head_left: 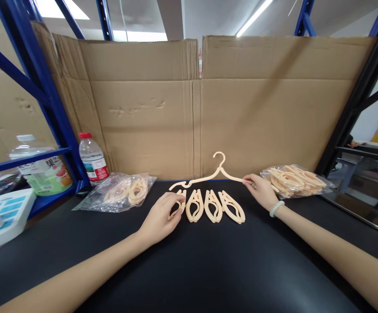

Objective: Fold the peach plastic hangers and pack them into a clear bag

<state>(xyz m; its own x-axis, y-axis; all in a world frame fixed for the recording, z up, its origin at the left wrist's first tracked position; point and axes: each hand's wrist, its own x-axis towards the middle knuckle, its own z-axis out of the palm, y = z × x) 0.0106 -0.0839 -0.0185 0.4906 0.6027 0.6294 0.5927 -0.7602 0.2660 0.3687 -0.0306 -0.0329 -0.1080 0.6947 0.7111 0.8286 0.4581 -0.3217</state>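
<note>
Lining up folded peach plastic hangers (pixel 213 206) on the black table (pixel 189 269), your left hand (pixel 159 217) pinches the end one; your right hand (pixel 260 190) apparently grips the opened hanger's (pixel 213 174) arm; fold next.

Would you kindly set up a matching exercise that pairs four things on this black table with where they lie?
1. peach plastic unfolded hanger
2. clear water bottle with red cap
3. right-side clear bag of folded hangers
4. row of folded peach hangers

A. beside the blue rack post
B. between the two hands
C. just beyond the right hand
D. against the cardboard wall, right hand on its arm

Pairs: 1-D, 2-A, 3-C, 4-B
</note>
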